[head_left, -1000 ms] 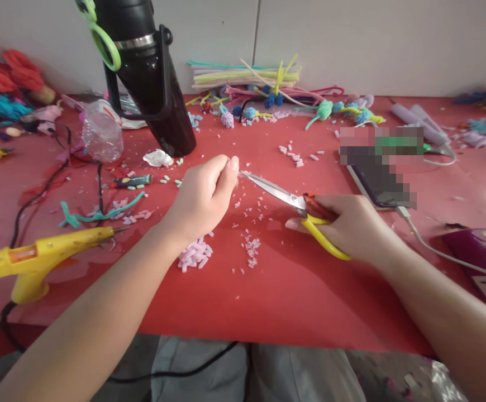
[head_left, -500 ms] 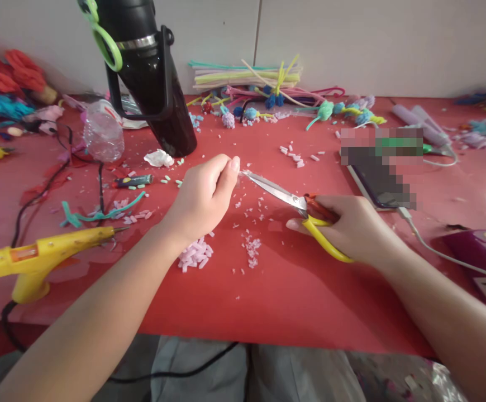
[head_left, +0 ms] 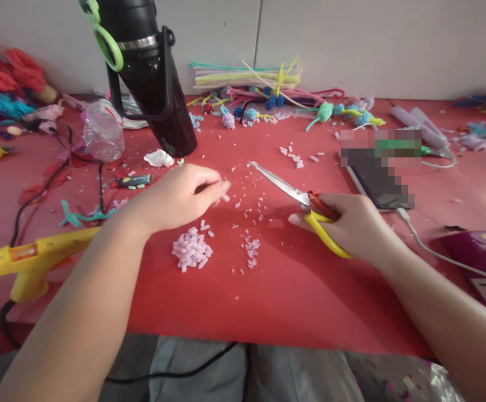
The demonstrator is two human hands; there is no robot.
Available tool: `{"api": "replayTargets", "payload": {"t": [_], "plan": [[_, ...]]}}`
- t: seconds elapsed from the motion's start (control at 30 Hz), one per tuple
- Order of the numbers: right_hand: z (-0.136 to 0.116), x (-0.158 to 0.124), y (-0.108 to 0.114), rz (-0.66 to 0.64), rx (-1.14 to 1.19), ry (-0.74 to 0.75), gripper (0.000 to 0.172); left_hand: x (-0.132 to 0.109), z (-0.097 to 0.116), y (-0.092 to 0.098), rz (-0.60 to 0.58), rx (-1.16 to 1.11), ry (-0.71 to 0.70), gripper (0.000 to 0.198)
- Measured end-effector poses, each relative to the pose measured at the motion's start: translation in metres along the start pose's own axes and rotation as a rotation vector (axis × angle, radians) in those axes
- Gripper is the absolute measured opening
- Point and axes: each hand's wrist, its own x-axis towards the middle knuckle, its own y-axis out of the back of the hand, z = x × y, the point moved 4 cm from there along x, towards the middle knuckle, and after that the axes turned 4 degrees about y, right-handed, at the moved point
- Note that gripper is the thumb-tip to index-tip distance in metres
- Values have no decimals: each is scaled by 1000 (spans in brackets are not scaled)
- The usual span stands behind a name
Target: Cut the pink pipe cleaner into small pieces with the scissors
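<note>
My left hand [head_left: 182,192] is closed in a pinch, with a small lilac piece of pipe cleaner [head_left: 225,197] at its fingertips. A pile of short lilac pieces [head_left: 191,249] lies just below that hand on the red tabletop. My right hand [head_left: 349,226] grips scissors [head_left: 297,195] by their yellow and red handles. Their blades look closed, and the tips point toward the upper left, apart from my left hand. Tiny lilac trimmings [head_left: 251,251] are scattered between the two hands.
A black bottle [head_left: 155,84] stands behind my left hand. The yellow glue gun [head_left: 37,259] lies at the left, partly behind my forearm. A phone [head_left: 377,178] with a cable is on the right. Bundled pipe cleaners [head_left: 243,75] lie along the wall.
My left hand has drawn back from the scissor tips, leftward and down toward the lilac pile. The scissors have barely shifted in my right hand.
</note>
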Motion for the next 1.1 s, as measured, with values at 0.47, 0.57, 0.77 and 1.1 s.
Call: {"api": "replayTargets", "payload": {"t": [0.47,0.57,0.77,1.1], "plan": [[-1,3,2,-26,-305,6,56,14,2,34,358,72,123,32],[-3,3,2,-81,-366,4,52,42,26,21,219,131,2,18],[-8,2,6,-126,-437,-10,51,128,61,-29,-92,200,-129,10],[-6,5,5,-139,-377,22,49,172,83,-77,-284,311,-57,21]]}}
